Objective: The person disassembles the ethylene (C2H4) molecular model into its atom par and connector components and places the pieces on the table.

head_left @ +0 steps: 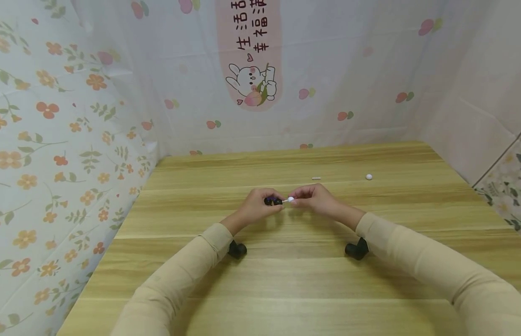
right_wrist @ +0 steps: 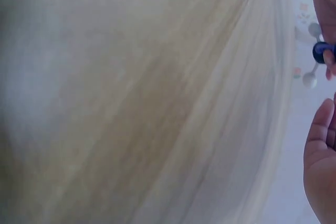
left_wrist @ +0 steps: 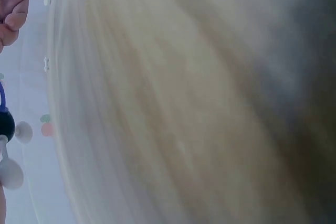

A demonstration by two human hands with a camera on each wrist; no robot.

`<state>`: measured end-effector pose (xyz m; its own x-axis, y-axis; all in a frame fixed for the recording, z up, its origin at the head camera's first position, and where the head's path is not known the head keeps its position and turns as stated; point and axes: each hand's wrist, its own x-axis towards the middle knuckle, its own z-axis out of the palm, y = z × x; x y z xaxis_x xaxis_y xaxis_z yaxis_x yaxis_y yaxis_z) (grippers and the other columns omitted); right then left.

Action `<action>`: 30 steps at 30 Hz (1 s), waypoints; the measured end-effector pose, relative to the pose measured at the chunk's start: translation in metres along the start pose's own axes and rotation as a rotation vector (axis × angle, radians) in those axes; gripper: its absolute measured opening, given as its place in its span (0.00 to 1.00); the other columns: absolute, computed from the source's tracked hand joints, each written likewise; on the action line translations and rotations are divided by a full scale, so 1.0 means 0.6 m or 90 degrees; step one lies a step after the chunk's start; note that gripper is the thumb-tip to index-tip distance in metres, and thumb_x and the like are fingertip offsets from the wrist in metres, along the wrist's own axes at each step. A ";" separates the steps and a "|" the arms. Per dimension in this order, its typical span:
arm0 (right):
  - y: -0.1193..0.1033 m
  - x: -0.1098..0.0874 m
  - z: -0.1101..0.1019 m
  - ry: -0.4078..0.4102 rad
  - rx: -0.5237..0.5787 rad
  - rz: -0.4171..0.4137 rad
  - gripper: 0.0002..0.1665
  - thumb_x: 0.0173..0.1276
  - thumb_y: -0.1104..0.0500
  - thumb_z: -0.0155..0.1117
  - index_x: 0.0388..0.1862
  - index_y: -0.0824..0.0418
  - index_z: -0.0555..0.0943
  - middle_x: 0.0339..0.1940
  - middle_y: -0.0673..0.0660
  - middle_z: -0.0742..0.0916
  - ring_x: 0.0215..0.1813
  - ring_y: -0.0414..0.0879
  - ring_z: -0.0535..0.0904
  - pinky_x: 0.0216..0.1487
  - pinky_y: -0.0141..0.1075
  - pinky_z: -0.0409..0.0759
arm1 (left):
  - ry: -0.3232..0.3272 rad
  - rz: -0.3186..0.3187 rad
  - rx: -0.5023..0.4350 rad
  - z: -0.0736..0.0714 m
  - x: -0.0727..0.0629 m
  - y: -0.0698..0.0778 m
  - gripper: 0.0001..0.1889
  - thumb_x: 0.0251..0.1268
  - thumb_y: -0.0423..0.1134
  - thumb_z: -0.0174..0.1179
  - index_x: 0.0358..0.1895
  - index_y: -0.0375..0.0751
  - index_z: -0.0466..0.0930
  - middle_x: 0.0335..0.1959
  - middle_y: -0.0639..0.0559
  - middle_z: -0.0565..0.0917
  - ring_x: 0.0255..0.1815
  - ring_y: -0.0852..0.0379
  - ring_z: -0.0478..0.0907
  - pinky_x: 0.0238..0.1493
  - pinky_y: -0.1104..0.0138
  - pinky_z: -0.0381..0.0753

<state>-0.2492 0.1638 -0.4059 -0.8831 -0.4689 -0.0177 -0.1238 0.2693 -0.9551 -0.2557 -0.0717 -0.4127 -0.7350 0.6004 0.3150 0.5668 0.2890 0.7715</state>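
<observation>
My left hand [head_left: 260, 205] grips a ball-and-stick molecular model whose black balls [head_left: 273, 201] are joined by a curved blue link [left_wrist: 2, 97]. White balls on short pegs stick out from a black ball [right_wrist: 318, 53]; one white ball [right_wrist: 310, 81] shows clearly in the right wrist view, and another white ball [left_wrist: 10, 174] in the left wrist view. Between thumb and fingers, my right hand [head_left: 319, 201] pinches a white ball [head_left: 291, 199] at the model's right end, where a thin pale peg runs to the black ball. Fingers partly hide the model.
On the wooden table [head_left: 285, 280], beyond my hands, lie a small white connector peg [head_left: 316, 178] and, farther right, a loose white ball [head_left: 369, 177]. Patterned cloth [head_left: 185, 84] hangs behind the table and along its sides. Black mounts [head_left: 356, 250] protrude beneath both wrists.
</observation>
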 end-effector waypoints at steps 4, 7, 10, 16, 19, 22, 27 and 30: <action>-0.006 -0.006 0.007 0.028 0.049 0.015 0.17 0.67 0.60 0.67 0.50 0.70 0.81 0.40 0.57 0.85 0.43 0.48 0.79 0.52 0.45 0.80 | 0.027 0.017 0.013 0.004 0.002 -0.001 0.06 0.63 0.32 0.65 0.42 0.36 0.84 0.35 0.53 0.84 0.34 0.59 0.77 0.38 0.67 0.80; -0.010 -0.009 0.012 0.045 0.065 0.022 0.18 0.68 0.60 0.67 0.52 0.71 0.81 0.39 0.56 0.84 0.42 0.46 0.78 0.52 0.44 0.79 | 0.032 0.009 0.005 0.006 0.003 -0.001 0.06 0.62 0.32 0.66 0.41 0.37 0.84 0.36 0.53 0.84 0.34 0.59 0.77 0.38 0.68 0.80; -0.015 -0.011 0.018 0.061 0.066 0.032 0.18 0.68 0.59 0.67 0.51 0.71 0.81 0.39 0.55 0.84 0.43 0.46 0.78 0.52 0.45 0.79 | 0.035 -0.008 -0.007 0.006 0.003 0.002 0.07 0.61 0.34 0.68 0.41 0.39 0.84 0.39 0.53 0.84 0.38 0.59 0.78 0.42 0.67 0.80; -0.021 -0.013 0.023 0.083 0.068 0.045 0.18 0.68 0.59 0.66 0.50 0.70 0.81 0.38 0.54 0.85 0.43 0.46 0.80 0.53 0.47 0.79 | 0.053 -0.018 -0.016 0.006 0.003 0.007 0.05 0.63 0.34 0.67 0.40 0.39 0.84 0.41 0.49 0.85 0.42 0.59 0.79 0.51 0.62 0.78; -0.018 -0.012 0.025 0.083 0.076 0.040 0.17 0.69 0.60 0.66 0.50 0.71 0.81 0.37 0.54 0.85 0.42 0.47 0.80 0.52 0.47 0.80 | 0.055 -0.014 -0.014 0.006 0.004 0.007 0.03 0.64 0.34 0.65 0.38 0.39 0.84 0.38 0.51 0.85 0.40 0.59 0.79 0.50 0.62 0.78; -0.014 -0.010 0.026 0.078 0.085 0.029 0.17 0.69 0.61 0.65 0.51 0.71 0.81 0.37 0.54 0.85 0.43 0.49 0.80 0.51 0.46 0.80 | 0.056 -0.016 -0.018 0.006 0.004 0.006 0.03 0.64 0.34 0.65 0.38 0.39 0.84 0.37 0.53 0.85 0.39 0.59 0.79 0.49 0.62 0.79; -0.012 -0.009 0.027 0.071 0.086 0.012 0.19 0.68 0.60 0.66 0.53 0.71 0.81 0.39 0.55 0.86 0.44 0.47 0.80 0.52 0.45 0.80 | 0.055 -0.013 -0.039 0.005 0.002 0.005 0.03 0.64 0.33 0.65 0.38 0.38 0.85 0.36 0.53 0.85 0.35 0.58 0.78 0.45 0.62 0.80; -0.014 -0.010 0.027 0.071 0.074 0.008 0.19 0.68 0.59 0.66 0.52 0.71 0.81 0.39 0.55 0.86 0.44 0.46 0.80 0.53 0.47 0.79 | 0.053 -0.012 -0.042 0.005 0.003 0.006 0.03 0.65 0.33 0.64 0.38 0.37 0.84 0.34 0.52 0.84 0.33 0.58 0.78 0.42 0.63 0.80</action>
<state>-0.2358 0.1507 -0.4028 -0.9299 -0.3679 -0.0024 -0.0655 0.1720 -0.9829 -0.2537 -0.0675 -0.4111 -0.7752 0.5305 0.3429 0.5290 0.2487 0.8114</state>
